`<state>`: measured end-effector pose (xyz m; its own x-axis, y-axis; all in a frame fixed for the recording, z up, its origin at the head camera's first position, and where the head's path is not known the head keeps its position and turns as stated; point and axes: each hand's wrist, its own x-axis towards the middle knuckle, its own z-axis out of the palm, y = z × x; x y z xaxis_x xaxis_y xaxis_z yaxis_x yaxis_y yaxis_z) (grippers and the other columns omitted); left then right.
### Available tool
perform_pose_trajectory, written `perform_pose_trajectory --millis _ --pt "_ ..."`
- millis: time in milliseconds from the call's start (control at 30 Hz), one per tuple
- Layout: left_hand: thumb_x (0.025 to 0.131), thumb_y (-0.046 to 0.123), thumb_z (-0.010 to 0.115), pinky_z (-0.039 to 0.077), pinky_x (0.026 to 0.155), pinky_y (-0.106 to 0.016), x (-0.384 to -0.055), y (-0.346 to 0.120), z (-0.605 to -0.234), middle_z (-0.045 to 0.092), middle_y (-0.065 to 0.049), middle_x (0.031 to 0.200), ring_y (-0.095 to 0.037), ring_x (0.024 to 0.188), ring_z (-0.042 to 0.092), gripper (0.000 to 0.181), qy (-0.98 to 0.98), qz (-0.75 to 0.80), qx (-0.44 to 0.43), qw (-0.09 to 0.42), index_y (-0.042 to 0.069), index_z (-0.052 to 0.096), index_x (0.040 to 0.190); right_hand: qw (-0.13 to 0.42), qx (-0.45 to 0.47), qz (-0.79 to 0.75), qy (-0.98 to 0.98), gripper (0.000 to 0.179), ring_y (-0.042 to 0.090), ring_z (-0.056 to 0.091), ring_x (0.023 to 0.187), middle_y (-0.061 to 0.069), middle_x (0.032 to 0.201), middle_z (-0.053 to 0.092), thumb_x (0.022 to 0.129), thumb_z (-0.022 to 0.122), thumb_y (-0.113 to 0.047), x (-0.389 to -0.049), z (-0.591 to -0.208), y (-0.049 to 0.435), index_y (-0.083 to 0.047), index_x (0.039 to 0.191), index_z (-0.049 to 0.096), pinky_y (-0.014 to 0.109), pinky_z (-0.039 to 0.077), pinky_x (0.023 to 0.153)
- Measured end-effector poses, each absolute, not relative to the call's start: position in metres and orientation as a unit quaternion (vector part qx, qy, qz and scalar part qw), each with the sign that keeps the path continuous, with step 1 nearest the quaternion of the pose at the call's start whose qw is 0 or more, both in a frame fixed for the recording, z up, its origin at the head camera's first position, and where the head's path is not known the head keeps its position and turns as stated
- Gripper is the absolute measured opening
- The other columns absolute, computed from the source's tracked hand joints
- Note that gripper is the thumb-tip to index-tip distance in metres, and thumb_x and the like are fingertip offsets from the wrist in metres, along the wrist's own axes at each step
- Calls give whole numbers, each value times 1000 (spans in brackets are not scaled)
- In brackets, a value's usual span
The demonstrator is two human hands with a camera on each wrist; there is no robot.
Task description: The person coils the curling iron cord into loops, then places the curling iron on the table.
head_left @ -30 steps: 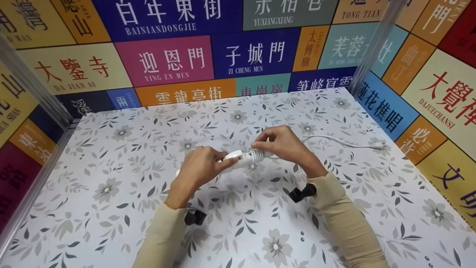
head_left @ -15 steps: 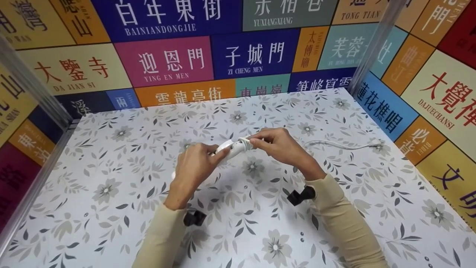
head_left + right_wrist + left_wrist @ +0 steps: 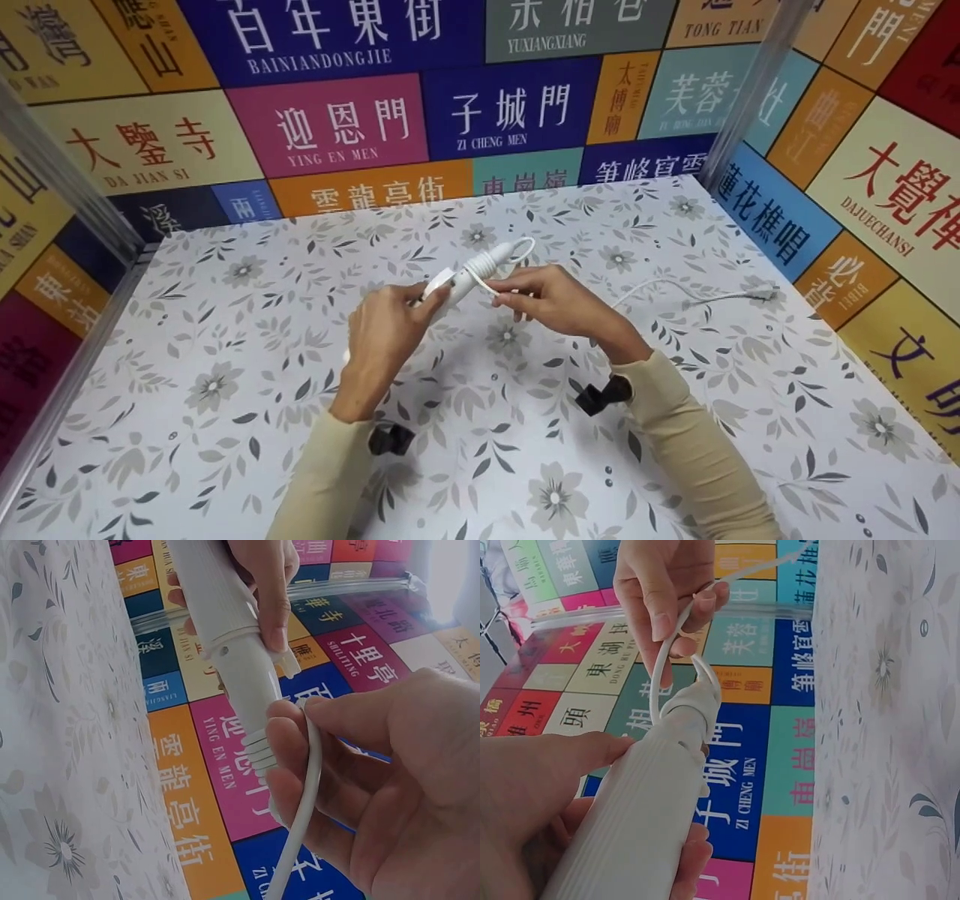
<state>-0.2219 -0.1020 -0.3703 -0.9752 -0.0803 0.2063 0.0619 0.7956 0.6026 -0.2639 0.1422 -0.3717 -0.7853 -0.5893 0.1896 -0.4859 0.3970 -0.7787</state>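
My left hand (image 3: 386,326) grips a white, tube-shaped electric appliance (image 3: 622,821) with a ribbed body, its narrower end tilted up and away to the right. Several turns of white cord (image 3: 484,262) lie around that narrower end, and a small loop stands out beyond the tip. Beside it, my right hand (image 3: 559,300) pinches the cord between thumb and fingers, as the right wrist view shows with the cord (image 3: 300,802) hanging from the fingertips. The appliance's other end is mostly hidden behind my left hand in the head view.
The cord's free part trails right across the flower-patterned table (image 3: 555,450) to a plug (image 3: 763,293) near the right edge. Panels with coloured lettering (image 3: 510,105) rise at the back and both sides. A black wrist camera (image 3: 604,394) sits at each cuff.
The appliance has tilted more upright, with its tip rising away. My right hand has come round from the wrapped end to its near side, drawing the cord with it. The trailing cord has shifted slightly.
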Motion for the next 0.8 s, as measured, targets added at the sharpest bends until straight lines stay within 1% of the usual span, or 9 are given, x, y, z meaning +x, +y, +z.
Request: perform_pose_trajectory --millis 100,167,300,367,433,500,633,733,800 --pt "92 57 64 39 50 -30 -222 -103 -369 74 -2 78 -16 53 53 37 -938 -327 4 113 28 79 110 62 -323 -450 830 31 8 63 68 15 103 73 99 62 -13 -266 -372 143 -6 129 66 24 53 64" --pt "92 56 65 40 50 -30 -222 -104 -368 74 -3 79 -17 54 53 36 -937 -329 3 116 28 79 110 74 -322 -458 825 31 9 65 71 17 104 74 99 62 -11 -268 -373 145 -5 130 66 26 55 67" --pt "92 56 65 40 53 -31 -221 -106 -366 74 -4 81 -19 59 56 37 -934 -332 12 129 27 78 111 100 -319 -489 806 30 9 68 78 23 105 74 100 60 -7 -273 -376 148 -1 128 66 34 59 78" --pt "92 56 64 40 55 -32 -221 -108 -366 75 -4 83 -20 62 57 37 -932 -337 19 135 27 78 112 109 -311 -507 796 29 8 68 79 27 103 73 100 59 -6 -276 -379 149 2 127 66 37 59 81" --pt "92 56 64 41 56 -32 -221 -109 -365 75 -5 86 -21 64 58 38 -928 -346 26 138 27 78 113 111 -296 -516 796 29 7 68 80 27 101 73 100 59 -7 -278 -382 150 3 126 67 36 59 81" --pt "92 55 65 41 57 -32 -221 -111 -364 76 -5 90 -22 66 59 38 -923 -357 30 138 26 77 114 109 -277 -511 806 27 9 68 80 23 98 74 100 60 -13 -281 -385 150 1 121 71 33 58 80" --pt "93 54 65 43 59 -33 -221 -111 -362 77 -6 94 -22 69 61 39 -918 -368 25 147 25 77 116 109 -239 -486 834 28 20 69 83 11 92 76 100 62 -29 -287 -392 151 -7 108 78 31 56 81" --pt "93 53 66 44 59 -34 -220 -112 -361 78 -7 95 -23 68 62 39 -915 -369 13 160 23 77 116 117 -212 -472 848 34 27 67 88 6 91 76 99 62 -40 -290 -397 151 -11 102 79 35 55 82" --pt "93 52 67 45 59 -34 -219 -112 -360 78 -8 96 -23 68 62 39 -912 -376 5 161 22 76 116 122 -192 -461 857 38 26 66 88 5 92 76 97 62 -47 -290 -399 150 -13 99 80 36 54 81"
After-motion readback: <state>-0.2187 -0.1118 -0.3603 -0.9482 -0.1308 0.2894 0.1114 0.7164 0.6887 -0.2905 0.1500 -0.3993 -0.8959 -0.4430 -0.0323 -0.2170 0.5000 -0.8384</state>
